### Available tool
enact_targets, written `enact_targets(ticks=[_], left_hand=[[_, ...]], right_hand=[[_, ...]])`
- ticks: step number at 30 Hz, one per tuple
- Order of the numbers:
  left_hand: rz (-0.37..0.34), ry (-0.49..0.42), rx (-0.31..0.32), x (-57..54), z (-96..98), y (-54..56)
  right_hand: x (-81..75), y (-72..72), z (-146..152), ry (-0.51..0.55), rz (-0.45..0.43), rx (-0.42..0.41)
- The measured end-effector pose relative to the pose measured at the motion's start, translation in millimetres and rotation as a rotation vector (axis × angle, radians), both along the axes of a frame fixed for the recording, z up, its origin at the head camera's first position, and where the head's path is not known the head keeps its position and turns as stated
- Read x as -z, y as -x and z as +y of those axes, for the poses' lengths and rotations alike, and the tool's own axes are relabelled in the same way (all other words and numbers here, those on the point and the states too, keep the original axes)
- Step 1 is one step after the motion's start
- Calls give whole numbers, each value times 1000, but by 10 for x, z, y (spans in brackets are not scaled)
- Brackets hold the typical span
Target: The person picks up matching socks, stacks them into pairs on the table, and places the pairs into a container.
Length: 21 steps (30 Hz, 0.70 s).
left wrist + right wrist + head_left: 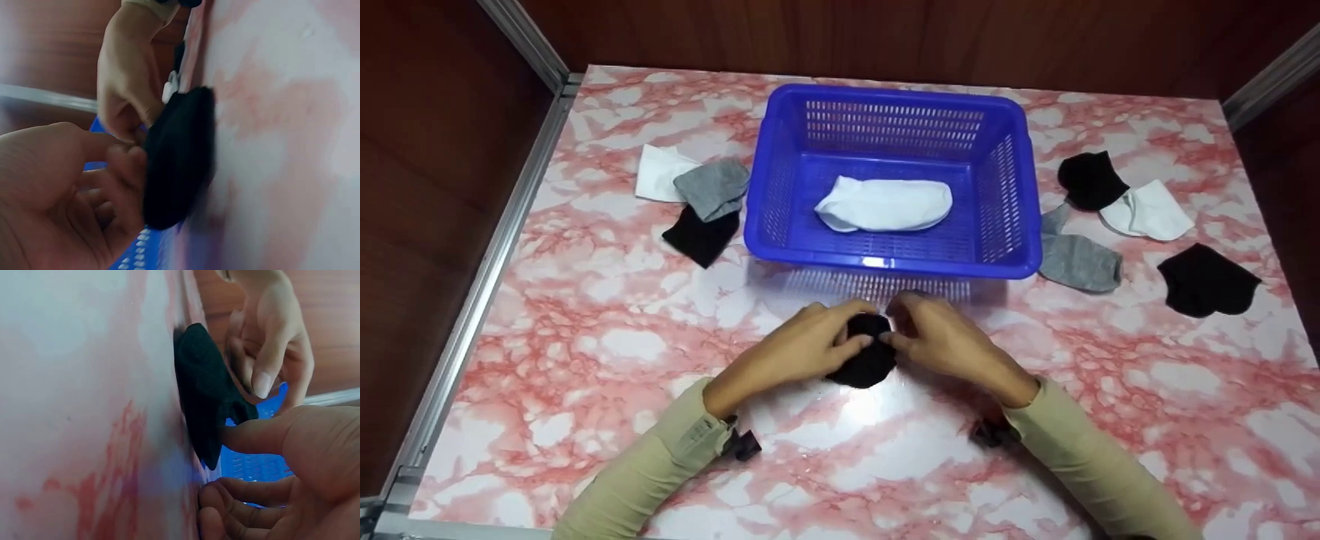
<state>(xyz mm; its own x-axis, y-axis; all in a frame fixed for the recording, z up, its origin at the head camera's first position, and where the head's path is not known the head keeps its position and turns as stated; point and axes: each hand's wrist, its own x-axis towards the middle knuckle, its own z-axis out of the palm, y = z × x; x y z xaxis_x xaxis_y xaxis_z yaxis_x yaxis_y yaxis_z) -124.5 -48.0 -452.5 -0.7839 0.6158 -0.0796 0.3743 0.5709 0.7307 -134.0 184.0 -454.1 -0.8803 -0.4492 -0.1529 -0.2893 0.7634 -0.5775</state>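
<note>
A folded black sock (864, 364) lies on the table in front of the basket, between both hands. My left hand (802, 343) holds it from the left, thumb over its top and fingertips at the far edge. On the other side my right hand (949, 337) has its thumb (253, 437) hooked at the sock's upper edge, the tip hidden by cloth. The right wrist view shows that hand's other fingers (247, 500) curled near the tabletop. A blue basket (885, 266) stands just beyond, with a white sock (889, 204) lying flat inside.
Left of the basket, a white sock (660, 172), a grey sock (714, 187) and a black sock (701, 236) overlap. On the right lie a black sock (1091, 180), a white sock (1159, 211), a grey sock (1080, 262) and another black sock (1207, 281). Dark panels (885, 37) border the table.
</note>
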Motion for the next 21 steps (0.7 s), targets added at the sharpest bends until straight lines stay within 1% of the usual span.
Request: enact_targets(ticks=[2, 6, 8, 13, 15, 18, 21], left_hand=[[2, 18, 8, 29, 38, -3], [-14, 12, 14, 67, 75, 19], [-3, 9, 10, 71, 65, 33], [33, -17, -14, 28, -30, 50], [21, -30, -23, -4, -86, 49], [7, -40, -53, -39, -159, 53], [11, -12, -78, -62, -200, 44]], right_hand=[[11, -9, -22, -13, -12, 1], [28, -14, -43, -30, -23, -5], [30, -9, -36, -33, -20, -9], [1, -11, 56, -60, -4, -2], [-19, -21, 105, -70, -14, -7], [-58, -29, 161, -82, -31, -8], [-93, -31, 168, -88, -30, 8]])
